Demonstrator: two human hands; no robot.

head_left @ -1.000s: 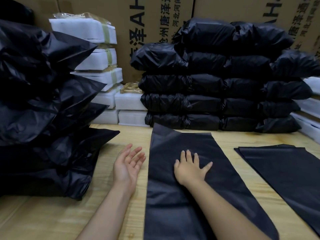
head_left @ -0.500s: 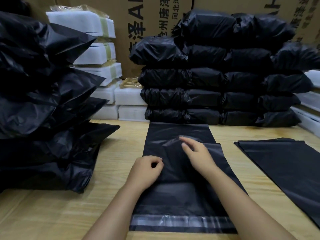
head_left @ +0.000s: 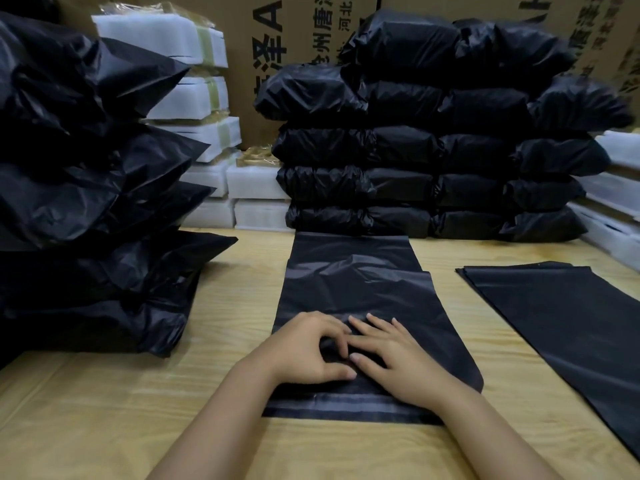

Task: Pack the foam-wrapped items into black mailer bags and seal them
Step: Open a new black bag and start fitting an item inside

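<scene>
Both on the mailer bag (head_left: 356, 289), lower centre: your left hand (head_left: 304, 351) pinches its film, right hand (head_left: 401, 362) presses flat beside it. Counter (head_left: 235, 306) beneath; packed bags (head_left: 433, 150) stacked behind.

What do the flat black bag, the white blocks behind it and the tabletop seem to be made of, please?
The flat black bag looks like thin plastic film: slight sheen, soft creases. The white blocks seem foam-wrapped: matte, spongy-looking, yellowish tape bands. The tabletop is probably wood or plywood: pale, matte, visible grain.

black mailer bag (head_left: 363, 292) lying flat, seal strip (head_left: 346, 401) nearest; white foam-wrapped items (head_left: 194, 109) stacked far left
</scene>
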